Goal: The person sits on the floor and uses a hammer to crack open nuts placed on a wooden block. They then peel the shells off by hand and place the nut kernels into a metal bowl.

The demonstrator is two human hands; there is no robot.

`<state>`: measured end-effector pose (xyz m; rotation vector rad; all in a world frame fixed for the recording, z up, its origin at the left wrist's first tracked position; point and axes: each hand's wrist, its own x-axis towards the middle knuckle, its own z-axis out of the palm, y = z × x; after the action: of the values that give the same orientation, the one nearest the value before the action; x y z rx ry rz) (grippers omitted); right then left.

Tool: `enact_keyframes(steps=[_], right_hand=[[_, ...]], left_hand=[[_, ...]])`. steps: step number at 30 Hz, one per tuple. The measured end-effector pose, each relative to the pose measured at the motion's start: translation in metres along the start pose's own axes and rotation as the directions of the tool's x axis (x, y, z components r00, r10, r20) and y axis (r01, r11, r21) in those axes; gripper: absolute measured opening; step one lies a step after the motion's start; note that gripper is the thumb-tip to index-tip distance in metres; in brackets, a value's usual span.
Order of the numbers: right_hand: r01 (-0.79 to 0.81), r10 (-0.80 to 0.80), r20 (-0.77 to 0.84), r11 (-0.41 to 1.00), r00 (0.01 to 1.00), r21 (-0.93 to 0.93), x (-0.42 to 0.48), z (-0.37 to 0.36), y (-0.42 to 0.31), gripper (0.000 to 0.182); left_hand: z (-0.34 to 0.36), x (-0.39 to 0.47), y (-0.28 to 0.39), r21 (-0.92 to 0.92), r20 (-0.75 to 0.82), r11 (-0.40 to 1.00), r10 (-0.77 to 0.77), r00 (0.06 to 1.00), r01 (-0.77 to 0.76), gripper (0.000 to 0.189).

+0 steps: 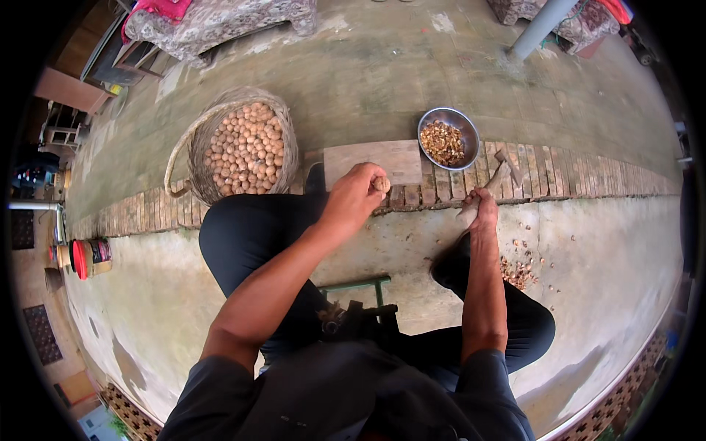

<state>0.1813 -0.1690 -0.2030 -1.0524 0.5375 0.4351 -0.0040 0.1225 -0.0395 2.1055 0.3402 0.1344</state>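
Note:
My left hand (356, 193) holds a whole walnut (381, 184) between thumb and fingertips, over the near edge of a flat wooden board (375, 157). To the right, my right hand (483, 208) grips the wooden handle of a hammer (507, 168), whose dark metal head points away from me above the bricks. A wicker basket (291, 143) with a looped handle, full of whole walnuts (245, 149), stands left of the board. At the board's right end a steel bowl (470, 138) contains broken walnut pieces (443, 142).
Walnut shell fragments (517, 271) lie on the concrete beside my right leg. A brick edging (557, 171) crosses the floor under the board. A green metal frame (358, 285) shows between my legs. A red-lidded bucket (80, 259) stands far left, and a grey post (538, 33) rises at upper right.

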Motion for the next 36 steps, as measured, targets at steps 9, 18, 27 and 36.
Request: enact_keyframes(steps=[9, 18, 27, 36], right_hand=[[0.552, -0.49, 0.253, 0.747, 0.834, -0.371, -0.182, 0.094, -0.042, 0.024], [0.509, -0.206, 0.465, 0.319, 0.861, -0.8, -0.174, 0.095, 0.031, 0.028], [0.615, -0.279, 0.571, 0.105, 0.772, -0.781, -0.167, 0.137, 0.061, 0.032], [0.629, -0.265, 0.605, 0.007, 0.75, -0.777, -0.162, 0.137, 0.058, 0.022]], left_hand=[[0.054, 0.053, -0.099, 0.089, -0.191, 0.983, 0.178, 0.965, -0.163, 0.034], [0.057, 0.06, -0.13, 0.226, -0.203, 0.966, 0.175, 0.963, -0.128, 0.034], [0.06, 0.058, -0.138, 0.23, -0.286, 0.964, 0.197, 0.938, -0.133, 0.03], [0.065, 0.052, -0.139, 0.245, -0.341, 0.96, 0.218, 0.915, -0.137, 0.033]])
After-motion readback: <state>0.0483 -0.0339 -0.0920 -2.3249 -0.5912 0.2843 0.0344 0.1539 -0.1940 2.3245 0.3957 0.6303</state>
